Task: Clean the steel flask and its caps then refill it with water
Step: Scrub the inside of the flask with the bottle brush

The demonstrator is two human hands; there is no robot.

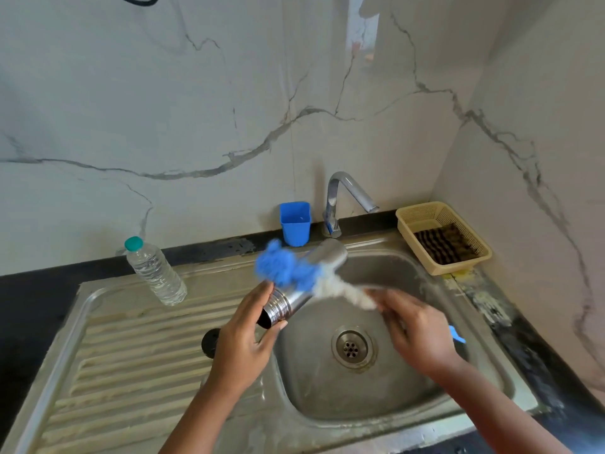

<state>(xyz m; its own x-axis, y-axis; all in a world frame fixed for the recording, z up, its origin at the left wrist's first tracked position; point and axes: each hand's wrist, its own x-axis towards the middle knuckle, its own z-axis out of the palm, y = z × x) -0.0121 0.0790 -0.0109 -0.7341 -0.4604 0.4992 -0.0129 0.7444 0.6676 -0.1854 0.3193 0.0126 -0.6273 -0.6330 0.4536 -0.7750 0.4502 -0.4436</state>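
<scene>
The fingers (253, 309) of the left hand (240, 342) wrap the steel flask (302, 285) near its mouth, tilted over the sink (327, 417) so drips fall inside, while the right hand (415, 329) pinches a blue-white brush (294, 273) against its wall.

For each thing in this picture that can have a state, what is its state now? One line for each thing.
steel flask: uncapped, tilted over the sink basin, gripped near its mouth.
left hand: holds the flask.
right hand: holds the blue and white brush against the flask.
tap: no water running.
plastic bottle: capped, upright, holds water.
blue cup: upright.
basket: holds a dark scrubber.
</scene>
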